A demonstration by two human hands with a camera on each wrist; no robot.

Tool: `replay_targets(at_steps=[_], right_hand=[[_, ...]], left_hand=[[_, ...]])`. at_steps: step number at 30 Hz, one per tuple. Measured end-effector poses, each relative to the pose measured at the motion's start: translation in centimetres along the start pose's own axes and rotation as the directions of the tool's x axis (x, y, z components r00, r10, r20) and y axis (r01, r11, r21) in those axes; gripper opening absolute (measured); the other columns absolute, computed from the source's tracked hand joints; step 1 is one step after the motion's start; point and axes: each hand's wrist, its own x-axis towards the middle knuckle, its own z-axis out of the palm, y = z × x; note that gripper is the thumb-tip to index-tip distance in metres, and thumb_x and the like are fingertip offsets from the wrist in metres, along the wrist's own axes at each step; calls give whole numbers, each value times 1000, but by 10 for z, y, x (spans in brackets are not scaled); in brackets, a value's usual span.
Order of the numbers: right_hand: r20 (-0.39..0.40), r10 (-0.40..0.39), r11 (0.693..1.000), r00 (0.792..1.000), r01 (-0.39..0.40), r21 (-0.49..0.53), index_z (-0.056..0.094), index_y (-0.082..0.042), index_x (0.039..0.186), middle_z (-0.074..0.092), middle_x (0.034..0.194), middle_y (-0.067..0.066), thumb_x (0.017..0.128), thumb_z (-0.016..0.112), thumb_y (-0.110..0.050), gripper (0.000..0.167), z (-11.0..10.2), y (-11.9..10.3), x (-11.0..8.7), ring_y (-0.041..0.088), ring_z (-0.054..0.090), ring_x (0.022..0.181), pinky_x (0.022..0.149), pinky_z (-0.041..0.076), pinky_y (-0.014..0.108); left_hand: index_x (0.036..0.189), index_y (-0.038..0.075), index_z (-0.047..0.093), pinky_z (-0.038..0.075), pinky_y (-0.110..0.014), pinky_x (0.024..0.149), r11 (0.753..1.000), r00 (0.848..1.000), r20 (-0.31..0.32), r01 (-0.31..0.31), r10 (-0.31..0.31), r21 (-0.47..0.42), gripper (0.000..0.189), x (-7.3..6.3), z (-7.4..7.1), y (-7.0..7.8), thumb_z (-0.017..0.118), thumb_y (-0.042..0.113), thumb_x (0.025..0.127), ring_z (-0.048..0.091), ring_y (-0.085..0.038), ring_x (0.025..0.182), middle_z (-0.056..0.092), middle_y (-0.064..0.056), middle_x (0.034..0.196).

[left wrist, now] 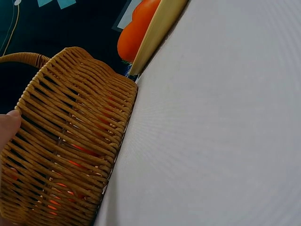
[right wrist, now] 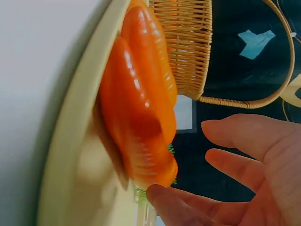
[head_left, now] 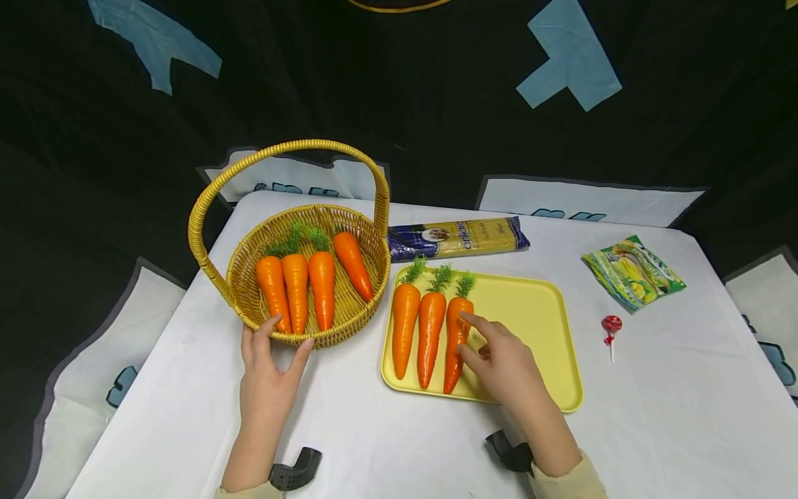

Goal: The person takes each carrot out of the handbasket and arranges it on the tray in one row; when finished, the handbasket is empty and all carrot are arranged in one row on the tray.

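At the near rim of a yellow wicker basket, my left hand holds on, index finger over the edge and thumb against it. The thumb shows at the rim in the left wrist view. Several orange carrots with green tops lie inside. My right hand hovers over a yellow tray, thumb and fingers spread around the rightmost carrot of three. In the right wrist view a fingertip overlaps that carrot's top end, while the thumb stands apart from it.
Behind the tray lies a blue and yellow packet, close to the basket. A green packet and a red lollipop are on the white table at the right. The basket's tall handle arches upward.
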Motion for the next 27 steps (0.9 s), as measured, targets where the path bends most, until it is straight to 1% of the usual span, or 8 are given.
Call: replay_targets(at_steps=[3,7,12,15,19,21,24,27], right_hand=[[-15,-22,1000,1000,22,13,56,-19,135,62,120,11,89,70,-25,48,-4,-3,2,23,64,86,72,53,39],[-60,-84,996,995,85,27,56,-20,135,61,123,9,89,70,-21,48,-10,-10,8,25,64,90,74,54,40],[-90,-147,989,985,149,12,56,-21,135,59,124,8,90,70,-22,48,-20,-28,21,26,64,93,76,54,41],[-76,-156,988,985,157,-3,56,-24,136,58,126,7,90,69,-24,48,-25,-43,29,26,62,97,78,53,42],[-29,-176,984,984,176,-8,54,-27,137,55,131,5,91,67,-26,48,-27,-64,40,26,60,103,82,52,44],[-5,-202,979,979,202,-17,53,-29,138,54,130,4,92,66,-28,47,-26,-74,46,25,59,103,82,52,44],[19,-267,963,964,267,-25,53,-30,138,55,130,2,93,65,-28,47,-21,-86,56,23,59,104,82,52,41],[42,-339,940,940,341,-35,53,-29,138,56,127,3,93,65,-28,46,-14,-95,66,21,60,98,77,52,37]], left_hand=[[142,12,33,44,-65,71,1000,1000,1,0,0,0,66,0,0,0,66,39,92,45,-54,114,10,-21,156],[142,12,33,44,-64,70,1000,1000,4,3,-3,-4,66,0,-1,0,66,38,92,46,-54,113,10,-20,156],[142,12,32,44,-64,70,1000,1000,7,9,-9,0,66,0,-1,0,66,39,91,47,-53,112,11,-19,155],[142,13,32,44,-64,71,1000,1000,9,10,-10,-1,66,0,-1,0,66,40,91,47,-53,111,11,-19,155],[142,13,33,44,-64,71,1000,1000,11,13,-13,-2,66,0,-1,-1,65,41,92,47,-54,110,10,-20,156],[142,13,33,44,-64,71,1000,1000,10,14,-14,-2,66,0,-1,-1,65,41,92,47,-55,110,9,-20,156],[142,14,33,44,-64,70,1000,1000,8,16,-16,-2,66,0,-1,-1,65,41,92,48,-55,109,9,-20,156],[142,15,33,44,-64,69,1000,1000,9,20,-20,-4,65,0,-1,-1,65,41,91,49,-56,107,10,-21,156]])
